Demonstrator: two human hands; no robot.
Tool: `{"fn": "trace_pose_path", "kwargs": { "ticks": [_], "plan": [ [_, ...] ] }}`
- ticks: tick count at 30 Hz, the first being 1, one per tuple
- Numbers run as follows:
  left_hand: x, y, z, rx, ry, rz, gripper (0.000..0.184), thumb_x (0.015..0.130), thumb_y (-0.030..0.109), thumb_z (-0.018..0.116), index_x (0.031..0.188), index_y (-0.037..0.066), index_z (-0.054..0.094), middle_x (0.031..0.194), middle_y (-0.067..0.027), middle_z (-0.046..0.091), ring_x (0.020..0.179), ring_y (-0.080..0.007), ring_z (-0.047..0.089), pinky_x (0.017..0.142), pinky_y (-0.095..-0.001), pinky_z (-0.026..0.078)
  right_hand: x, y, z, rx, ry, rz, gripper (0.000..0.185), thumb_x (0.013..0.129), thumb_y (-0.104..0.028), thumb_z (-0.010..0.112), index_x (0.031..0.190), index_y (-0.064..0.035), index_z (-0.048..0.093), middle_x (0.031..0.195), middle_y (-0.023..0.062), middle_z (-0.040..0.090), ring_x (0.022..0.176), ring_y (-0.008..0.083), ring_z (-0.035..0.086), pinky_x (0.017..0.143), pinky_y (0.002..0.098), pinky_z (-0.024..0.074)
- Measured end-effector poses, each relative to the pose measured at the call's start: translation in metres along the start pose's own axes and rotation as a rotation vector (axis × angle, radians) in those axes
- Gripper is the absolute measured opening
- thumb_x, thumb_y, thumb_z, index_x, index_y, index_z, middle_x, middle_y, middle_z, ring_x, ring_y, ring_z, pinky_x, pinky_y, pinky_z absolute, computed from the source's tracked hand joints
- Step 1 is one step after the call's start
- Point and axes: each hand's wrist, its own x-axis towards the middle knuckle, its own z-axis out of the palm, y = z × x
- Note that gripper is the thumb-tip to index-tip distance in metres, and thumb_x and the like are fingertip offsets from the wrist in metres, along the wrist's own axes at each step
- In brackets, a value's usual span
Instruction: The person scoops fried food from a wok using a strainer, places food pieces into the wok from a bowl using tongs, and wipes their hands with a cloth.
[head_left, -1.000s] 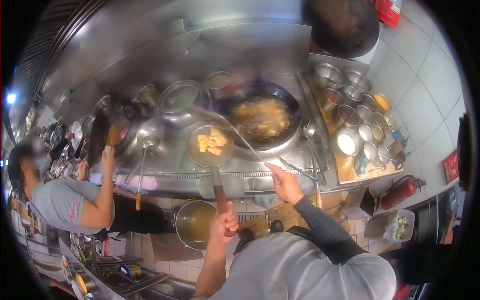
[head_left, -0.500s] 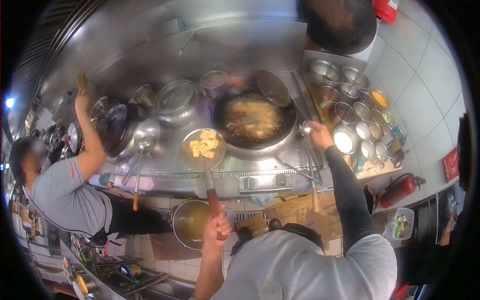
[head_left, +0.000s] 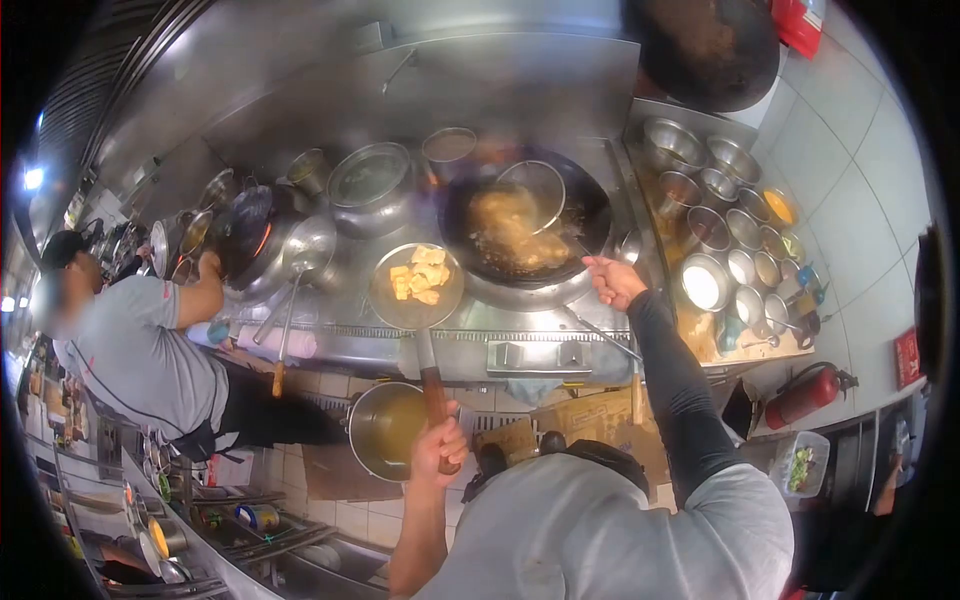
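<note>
My left hand (head_left: 439, 447) is wrapped round the wooden handle of a round strainer (head_left: 418, 310), which holds several pale yellow pieces (head_left: 420, 275) above the steel counter. Farther right, my right hand (head_left: 614, 281) grips the thin handle of a wire skimmer (head_left: 533, 195). The skimmer's round head is over the dark wok (head_left: 590, 215), at the browning food (head_left: 510, 225) in the hot oil. That food is blurred. The wok sits on the stove, behind and to the right of the strainer.
A co-worker (head_left: 150, 340) stands at the left by another wok (head_left: 250, 240). Metal bowls (head_left: 705, 285) crowd the board on the right. Ladles (head_left: 310, 245) lie on the counter. A pot of yellowish liquid (head_left: 392, 430) stands below its front edge, and a fire extinguisher (head_left: 808, 397) at the right.
My right hand has reached to the skimmer handle, and the skimmer's head has moved from the wok's side to over the food. The strainer stays in my left hand. The co-worker's raised arm has come down.
</note>
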Motion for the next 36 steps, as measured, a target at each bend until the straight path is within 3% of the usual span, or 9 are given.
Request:
{"fn": "trace_pose_path", "kwargs": {
  "ticks": [7, 15, 23, 26, 27, 30, 31, 34, 36],
  "plan": [
    [-0.004, 0.001, 0.0, 0.033, 0.011, 0.008, 0.029, 0.104, 0.008, 0.051, 0.131, 0.01, 0.061, 0.068, 0.0034, 0.045, 0.049, -0.0058, 0.043, 0.044, -0.0239, 0.039, -0.028, 0.015, 0.02, 0.068, -0.094, 0.019, 0.031, 0.103, -0.007, 0.044, 0.132, -0.0109, 0.052, 0.064, -0.0041, 0.043, 0.041, 0.008, 0.028, 0.038, 0.0276, 0.0285],
    [-0.005, 0.008, 0.005, 0.05, 0.01, -0.009, 0.029, 0.104, 0.007, 0.052, 0.131, 0.009, 0.06, 0.069, 0.0034, 0.045, 0.049, -0.0055, 0.043, 0.043, -0.0234, 0.039, -0.081, 0.019, 0.037, -0.008, -0.02, 0.011, 0.038, 0.104, -0.011, 0.049, 0.142, -0.0115, 0.051, 0.062, -0.0075, 0.036, 0.041, 0.0055, 0.026, 0.035, 0.0248, 0.0261],
    [-0.003, 0.015, 0.003, 0.117, 0.044, -0.005, 0.029, 0.103, 0.007, 0.053, 0.131, 0.009, 0.059, 0.069, 0.003, 0.047, 0.049, -0.0048, 0.044, 0.043, -0.0237, 0.04, -0.103, 0.021, 0.03, -0.427, 0.095, -0.19, 0.042, 0.101, -0.012, 0.053, 0.142, -0.0088, 0.058, 0.065, -0.0054, 0.049, 0.045, 0.0047, 0.039, 0.04, 0.0247, 0.0351],
    [-0.001, 0.017, -0.002, 0.102, 0.016, -0.017, 0.029, 0.103, 0.007, 0.054, 0.132, 0.009, 0.059, 0.07, 0.003, 0.047, 0.049, -0.0048, 0.044, 0.043, -0.0238, 0.04, -0.076, 0.037, 0.009, -0.747, 0.176, -0.552, 0.039, 0.099, -0.01, 0.055, 0.137, -0.0088, 0.065, 0.072, -0.001, 0.06, 0.049, 0.0058, 0.046, 0.043, 0.0276, 0.0383],
    [-0.001, 0.018, -0.004, 0.093, 0.004, -0.021, 0.029, 0.103, 0.007, 0.054, 0.132, 0.009, 0.059, 0.07, 0.0029, 0.048, 0.049, -0.0048, 0.044, 0.043, -0.0239, 0.04, -0.065, 0.041, 0.003, -0.747, 0.176, -0.552, 0.039, 0.099, -0.01, 0.055, 0.137, -0.0088, 0.065, 0.072, -0.001, 0.06, 0.049, 0.0058, 0.046, 0.043, 0.0276, 0.0383],
    [-0.002, 0.019, -0.004, 0.1, 0.002, -0.021, 0.03, 0.103, 0.008, 0.054, 0.132, 0.009, 0.059, 0.07, 0.003, 0.047, 0.049, -0.0049, 0.044, 0.043, -0.024, 0.04, -0.055, 0.03, 0.012, -0.957, 0.134, -1.062, 0.037, 0.099, -0.01, 0.055, 0.134, -0.0092, 0.067, 0.073, 0.001, 0.062, 0.047, 0.0069, 0.045, 0.045, 0.0274, 0.0388],
    [-0.002, 0.019, -0.003, 0.103, 0.0, -0.021, 0.03, 0.103, 0.008, 0.054, 0.132, 0.009, 0.059, 0.069, 0.0031, 0.047, 0.049, -0.0049, 0.044, 0.043, -0.0241, 0.04, -0.055, 0.027, 0.012, -0.957, 0.134, -1.063, 0.037, 0.099, -0.01, 0.055, 0.134, -0.0092, 0.067, 0.073, 0.001, 0.062, 0.047, 0.0069, 0.045, 0.045, 0.0274, 0.0388],
    [-0.002, 0.019, -0.005, 0.105, -0.003, -0.025, 0.03, 0.103, 0.007, 0.053, 0.132, 0.01, 0.059, 0.069, 0.0032, 0.046, 0.049, -0.005, 0.044, 0.044, -0.0241, 0.04, -0.084, -0.001, 0.042, -0.755, 0.131, -0.359, 0.04, 0.098, -0.01, 0.056, 0.137, -0.0083, 0.065, 0.073, 0.0011, 0.061, 0.045, 0.0078, 0.044, 0.043, 0.0282, 0.0391],
    [-0.001, 0.02, -0.005, 0.107, -0.008, -0.026, 0.03, 0.103, 0.007, 0.053, 0.133, 0.01, 0.059, 0.069, 0.0033, 0.046, 0.049, -0.005, 0.044, 0.044, -0.0242, 0.04, -0.078, -0.003, 0.048, -0.649, 0.112, -0.307, 0.041, 0.098, -0.01, 0.055, 0.139, -0.0077, 0.062, 0.072, -0.0005, 0.057, 0.046, 0.0079, 0.042, 0.043, 0.0283, 0.0384]
  ]
}}
